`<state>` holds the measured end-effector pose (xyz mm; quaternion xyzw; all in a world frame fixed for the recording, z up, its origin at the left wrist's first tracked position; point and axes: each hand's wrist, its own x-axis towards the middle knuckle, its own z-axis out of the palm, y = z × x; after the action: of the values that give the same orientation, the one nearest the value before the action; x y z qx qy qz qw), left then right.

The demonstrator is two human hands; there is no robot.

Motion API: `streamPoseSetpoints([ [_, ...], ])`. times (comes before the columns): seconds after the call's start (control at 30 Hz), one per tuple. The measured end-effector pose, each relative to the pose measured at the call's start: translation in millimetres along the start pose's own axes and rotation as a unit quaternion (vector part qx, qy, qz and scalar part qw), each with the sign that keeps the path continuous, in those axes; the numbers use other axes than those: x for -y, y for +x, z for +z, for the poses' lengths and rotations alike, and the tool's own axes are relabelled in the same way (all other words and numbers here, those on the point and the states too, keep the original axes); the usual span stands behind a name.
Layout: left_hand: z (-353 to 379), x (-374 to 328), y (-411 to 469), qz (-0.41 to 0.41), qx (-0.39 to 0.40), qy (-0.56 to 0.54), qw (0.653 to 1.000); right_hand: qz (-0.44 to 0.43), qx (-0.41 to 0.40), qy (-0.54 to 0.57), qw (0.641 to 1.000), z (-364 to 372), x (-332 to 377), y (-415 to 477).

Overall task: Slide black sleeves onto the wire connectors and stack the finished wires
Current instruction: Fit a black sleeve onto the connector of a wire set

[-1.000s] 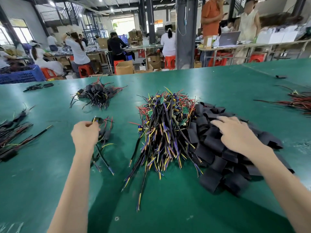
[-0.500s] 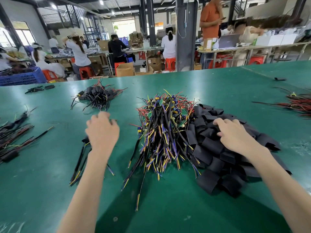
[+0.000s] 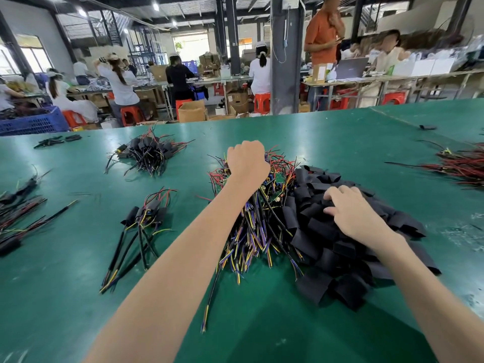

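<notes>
Left grip is seen clenched at far end of wire pile; contents hidden. Right grip released, fingers laid on black sleeve heap on green counter.

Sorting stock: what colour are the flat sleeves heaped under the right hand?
Black, the heaped flat sleeves; clearest in head view.

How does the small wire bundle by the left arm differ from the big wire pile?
The small bundle holds few wires, the big pile very many. The small bundle's ends wear black sleeves; the big pile's show bare green boards. Both lie on the green table.
</notes>
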<state>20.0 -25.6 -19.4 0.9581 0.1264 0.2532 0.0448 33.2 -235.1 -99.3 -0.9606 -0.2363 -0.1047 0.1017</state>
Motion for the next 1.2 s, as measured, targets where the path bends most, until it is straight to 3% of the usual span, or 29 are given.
streamPoseSetpoints([
  [0.1,-5.9,-0.7,1.2,-0.052,0.001,-0.084,0.995,-0.006,0.011,-0.033,0.999,1.7,-1.3,0.9],
  [0.3,-25.4,2.6,11.6,-0.137,0.02,-0.269,0.953,0.013,0.001,-0.082,0.997,0.8,4.4,-4.9],
  [0.57,-42.3,5.5,24.0,-0.094,-0.006,-0.261,0.961,0.026,0.029,-0.077,0.996,-2.8,7.3,-5.4],
  [0.73,-39.5,13.2,33.9,-0.1,0.019,-0.238,0.966,0.045,0.055,-0.072,0.995,-3.5,10.0,-5.5],
  [0.9,-51.0,16.7,39.0,-0.104,-0.092,-0.283,0.949,0.054,0.051,-0.094,0.993,-2.2,10.3,-3.9],
  [1.0,-59.7,17.7,41.5,-0.118,-0.074,-0.394,0.908,0.059,0.06,-0.065,0.994,-0.3,8.6,-2.9],
  [1.07,-68.9,22.0,37.9,-0.105,-0.052,-0.411,0.904,0.058,0.047,-0.033,0.997,-0.3,8.7,-2.3],
  [1.2,-77.3,40.0,17.6,-0.108,0.027,-0.431,0.895,0.057,-0.067,0.027,0.996,-4.9,11.6,-2.6],
])
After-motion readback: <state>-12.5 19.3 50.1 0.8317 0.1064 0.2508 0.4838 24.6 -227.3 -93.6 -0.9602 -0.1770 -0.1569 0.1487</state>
